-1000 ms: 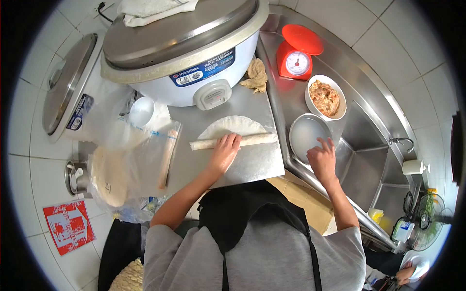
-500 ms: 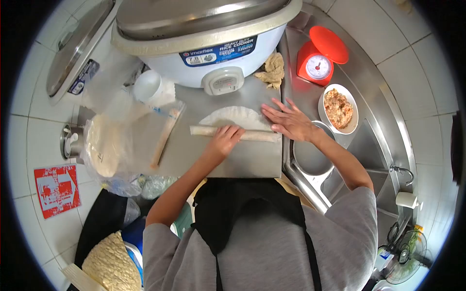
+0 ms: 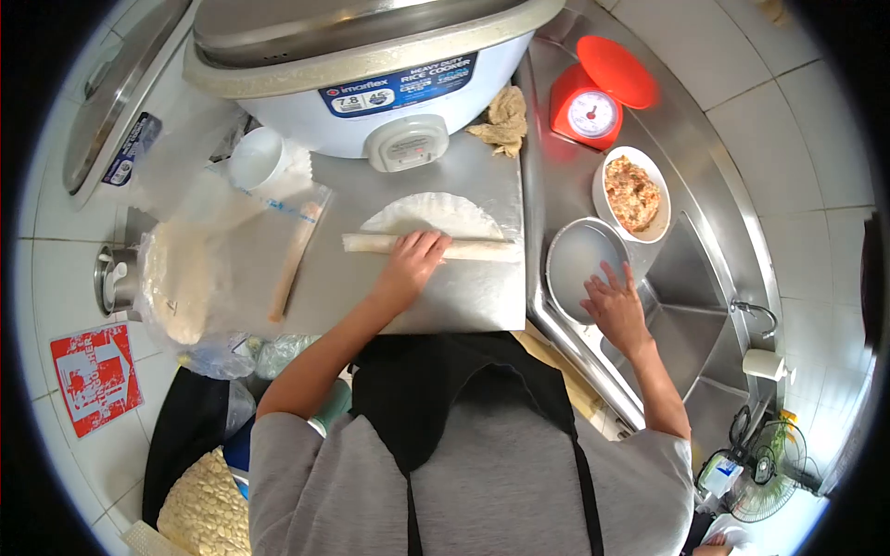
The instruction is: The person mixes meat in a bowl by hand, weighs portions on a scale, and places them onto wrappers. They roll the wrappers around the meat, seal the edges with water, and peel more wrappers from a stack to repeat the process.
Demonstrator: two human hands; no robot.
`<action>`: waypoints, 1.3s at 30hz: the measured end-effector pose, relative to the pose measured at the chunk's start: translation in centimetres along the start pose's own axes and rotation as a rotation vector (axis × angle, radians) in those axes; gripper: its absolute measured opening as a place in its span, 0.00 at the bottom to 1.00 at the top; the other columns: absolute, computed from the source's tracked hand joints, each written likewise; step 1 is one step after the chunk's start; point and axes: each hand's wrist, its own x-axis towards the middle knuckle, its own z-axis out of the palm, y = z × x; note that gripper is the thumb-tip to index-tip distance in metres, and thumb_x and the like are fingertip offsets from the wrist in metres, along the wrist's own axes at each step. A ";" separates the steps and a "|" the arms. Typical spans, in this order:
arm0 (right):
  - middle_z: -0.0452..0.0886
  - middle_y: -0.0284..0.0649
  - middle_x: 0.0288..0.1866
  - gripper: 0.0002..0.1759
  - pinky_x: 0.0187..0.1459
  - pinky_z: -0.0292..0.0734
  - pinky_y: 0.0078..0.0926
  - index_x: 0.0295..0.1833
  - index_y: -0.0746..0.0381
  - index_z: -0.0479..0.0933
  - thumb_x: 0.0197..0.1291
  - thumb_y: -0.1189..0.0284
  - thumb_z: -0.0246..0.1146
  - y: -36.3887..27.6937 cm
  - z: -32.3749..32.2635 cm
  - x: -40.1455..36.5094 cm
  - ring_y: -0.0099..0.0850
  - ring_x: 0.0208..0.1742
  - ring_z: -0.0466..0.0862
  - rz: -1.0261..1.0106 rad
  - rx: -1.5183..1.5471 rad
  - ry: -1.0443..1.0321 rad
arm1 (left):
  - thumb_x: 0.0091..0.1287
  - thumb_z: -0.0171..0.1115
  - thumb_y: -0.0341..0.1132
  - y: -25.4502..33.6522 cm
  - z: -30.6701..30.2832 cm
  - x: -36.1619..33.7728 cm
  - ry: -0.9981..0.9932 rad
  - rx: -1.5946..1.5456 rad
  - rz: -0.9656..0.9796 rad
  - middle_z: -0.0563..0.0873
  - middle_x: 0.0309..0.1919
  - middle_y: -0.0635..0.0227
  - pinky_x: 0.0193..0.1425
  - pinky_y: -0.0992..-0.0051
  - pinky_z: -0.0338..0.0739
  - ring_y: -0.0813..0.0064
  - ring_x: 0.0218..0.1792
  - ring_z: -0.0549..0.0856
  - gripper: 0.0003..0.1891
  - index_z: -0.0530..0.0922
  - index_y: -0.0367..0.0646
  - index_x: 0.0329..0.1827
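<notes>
A long, thin roll lies across the metal worktop, along the lower edge of a round, pale wrapper. My left hand rests on the middle of this roll, its fingers bent over it. Over the near right side of a round pan of cloudy liquid is my right hand, fingers spread and holding nothing. Whether its fingertips touch the liquid I cannot tell. Behind the pan sits a white bowl of chunky orange-brown filling.
A large rice cooker stands at the back. On the left are a plastic bag of pale wrappers, another roll and a white cup. A red scale, a crumpled cloth and the sink are on the right.
My right hand has left the right end of the roll and moved right and nearer, over the pan. My left hand stays on the roll. The whole view has shifted slightly.
</notes>
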 end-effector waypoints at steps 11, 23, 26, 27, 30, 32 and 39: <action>0.81 0.45 0.53 0.15 0.60 0.69 0.43 0.53 0.62 0.80 0.66 0.67 0.58 -5.0 -2.4 17.8 0.40 0.60 0.77 -0.461 0.897 0.340 | 0.61 0.55 0.30 -0.3 0.0 -0.3 0.003 0.080 0.048 0.77 0.49 0.60 0.56 0.64 0.69 0.60 0.51 0.76 0.18 0.74 0.37 0.55; 0.48 0.28 0.79 0.30 0.76 0.37 0.48 0.75 0.50 0.54 0.72 0.51 0.36 -7.3 -4.7 27.0 0.36 0.79 0.47 -0.951 0.186 -0.014 | 0.58 0.54 0.29 0.3 -0.1 -0.4 -0.171 0.163 -0.087 0.75 0.51 0.63 0.61 0.65 0.67 0.64 0.56 0.73 0.21 0.71 0.40 0.57; 0.49 0.29 0.79 0.31 0.75 0.38 0.49 0.76 0.49 0.54 0.72 0.50 0.33 -9.3 -5.1 28.0 0.38 0.79 0.47 -1.019 0.260 -0.082 | 0.58 0.54 0.30 0.7 0.6 -0.6 -0.115 0.211 -0.101 0.75 0.51 0.63 0.61 0.64 0.67 0.64 0.56 0.73 0.20 0.72 0.39 0.55; 0.49 0.30 0.79 0.32 0.75 0.39 0.51 0.76 0.49 0.52 0.72 0.49 0.30 -9.9 -4.9 28.1 0.39 0.79 0.46 -1.109 0.284 -0.141 | 0.58 0.54 0.30 0.9 0.7 -0.7 -0.089 0.262 -0.102 0.75 0.51 0.63 0.61 0.64 0.67 0.63 0.56 0.73 0.19 0.73 0.39 0.55; 0.49 0.30 0.79 0.31 0.75 0.42 0.50 0.75 0.50 0.55 0.73 0.50 0.30 -10.9 -5.0 30.3 0.37 0.79 0.45 -0.988 0.431 -0.191 | 0.59 0.53 0.31 0.6 1.1 -0.7 -0.112 0.186 -0.106 0.74 0.52 0.63 0.62 0.63 0.68 0.63 0.56 0.73 0.20 0.73 0.38 0.56; 0.50 0.30 0.79 0.31 0.75 0.43 0.49 0.75 0.51 0.56 0.73 0.51 0.31 -11.6 -4.6 29.4 0.36 0.79 0.46 -1.029 0.344 -0.128 | 0.59 0.53 0.31 0.7 1.2 -0.9 -0.112 0.193 -0.096 0.75 0.51 0.63 0.61 0.63 0.68 0.63 0.56 0.73 0.21 0.73 0.38 0.57; 0.56 0.34 0.77 0.29 0.73 0.47 0.48 0.73 0.55 0.60 0.73 0.54 0.38 -9.2 -5.7 25.4 0.41 0.77 0.51 -0.733 0.479 -0.071 | 0.60 0.52 0.31 0.5 0.4 -0.3 -0.158 0.198 -0.061 0.75 0.51 0.61 0.58 0.63 0.69 0.63 0.53 0.74 0.22 0.71 0.36 0.59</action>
